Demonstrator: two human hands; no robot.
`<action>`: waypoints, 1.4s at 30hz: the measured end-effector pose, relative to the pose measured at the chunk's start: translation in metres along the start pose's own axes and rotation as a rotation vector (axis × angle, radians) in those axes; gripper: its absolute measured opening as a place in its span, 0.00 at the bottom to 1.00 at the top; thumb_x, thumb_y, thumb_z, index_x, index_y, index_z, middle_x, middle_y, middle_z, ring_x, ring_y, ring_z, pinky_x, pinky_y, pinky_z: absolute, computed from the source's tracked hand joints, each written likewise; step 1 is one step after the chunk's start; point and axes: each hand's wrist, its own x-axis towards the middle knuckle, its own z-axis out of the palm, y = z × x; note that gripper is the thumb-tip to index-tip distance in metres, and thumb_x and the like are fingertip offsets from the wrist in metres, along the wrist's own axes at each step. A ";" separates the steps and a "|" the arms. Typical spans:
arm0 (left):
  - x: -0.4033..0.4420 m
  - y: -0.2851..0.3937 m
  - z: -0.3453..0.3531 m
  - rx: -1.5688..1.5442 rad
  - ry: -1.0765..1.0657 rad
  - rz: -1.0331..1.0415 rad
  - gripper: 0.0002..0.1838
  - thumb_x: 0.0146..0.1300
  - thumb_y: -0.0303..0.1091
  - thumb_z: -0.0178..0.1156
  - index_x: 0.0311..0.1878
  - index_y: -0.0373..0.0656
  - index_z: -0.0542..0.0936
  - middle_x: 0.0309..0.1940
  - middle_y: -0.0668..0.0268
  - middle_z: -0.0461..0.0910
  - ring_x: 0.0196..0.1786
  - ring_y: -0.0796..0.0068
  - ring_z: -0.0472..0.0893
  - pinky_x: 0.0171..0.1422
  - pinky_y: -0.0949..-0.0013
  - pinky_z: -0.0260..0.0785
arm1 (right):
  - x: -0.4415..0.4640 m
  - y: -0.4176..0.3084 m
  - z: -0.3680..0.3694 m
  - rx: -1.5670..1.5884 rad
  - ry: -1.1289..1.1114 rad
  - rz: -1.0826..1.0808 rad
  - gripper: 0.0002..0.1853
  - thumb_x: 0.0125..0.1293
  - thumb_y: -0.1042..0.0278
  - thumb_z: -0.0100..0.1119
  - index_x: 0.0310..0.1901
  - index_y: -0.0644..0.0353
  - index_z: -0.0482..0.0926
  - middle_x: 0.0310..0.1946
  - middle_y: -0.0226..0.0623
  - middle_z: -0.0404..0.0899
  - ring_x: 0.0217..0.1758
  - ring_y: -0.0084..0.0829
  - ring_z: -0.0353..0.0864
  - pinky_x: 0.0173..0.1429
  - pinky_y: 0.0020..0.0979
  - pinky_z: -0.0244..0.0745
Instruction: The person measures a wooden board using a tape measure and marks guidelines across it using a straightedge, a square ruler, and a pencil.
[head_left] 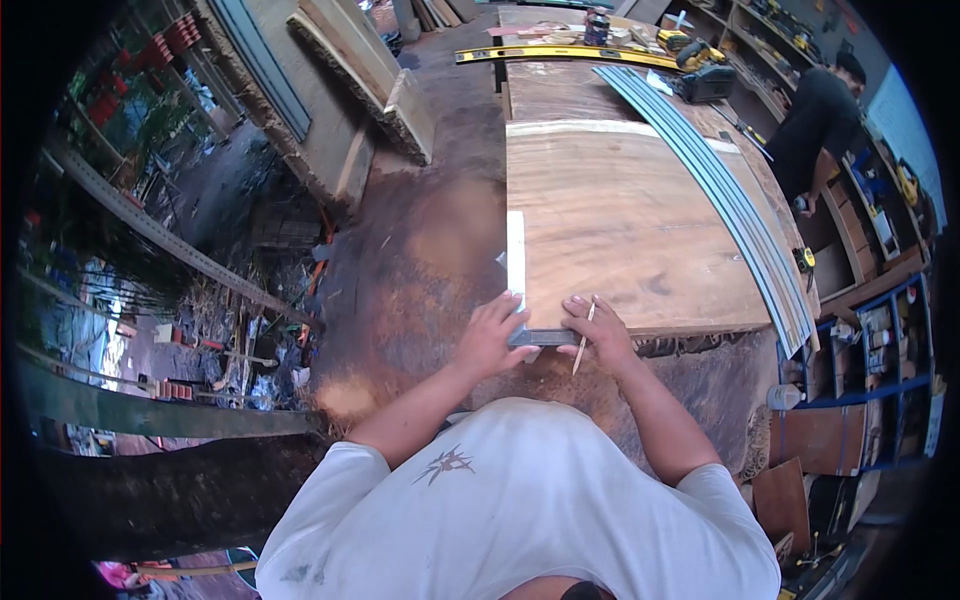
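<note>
A carpenter's square [516, 250] lies at the near left corner of a broad wooden board [635, 220]. Its pale blade runs along the board's left edge, and its dark stock lies against the front edge. My left hand [490, 335] grips the square at its corner, fingers on top and thumb against the stock. At the stock's other end, my right hand [603, 338] rests with fingertips on the board's front edge. A pencil [580, 355] is held between the fingers of that hand, its tip pointing down toward me.
Long blue-grey metal strips [710, 180] lie across the board's right side. Beyond are a yellow spirit level [570, 54] and a black power tool [705, 84]. A tape measure [804, 259] sits at the right edge. Another person [815, 125] bends by the shelves. Planks [370, 80] stand at left.
</note>
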 end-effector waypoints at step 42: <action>-0.027 -0.023 0.014 -0.563 -0.007 -0.314 0.39 0.53 0.42 0.73 0.67 0.38 0.70 0.63 0.49 0.74 0.66 0.59 0.74 0.69 0.64 0.66 | -0.002 0.009 0.009 0.050 0.045 0.023 0.36 0.43 0.56 0.79 0.56 0.55 0.78 0.55 0.34 0.81 0.67 0.38 0.74 0.75 0.47 0.60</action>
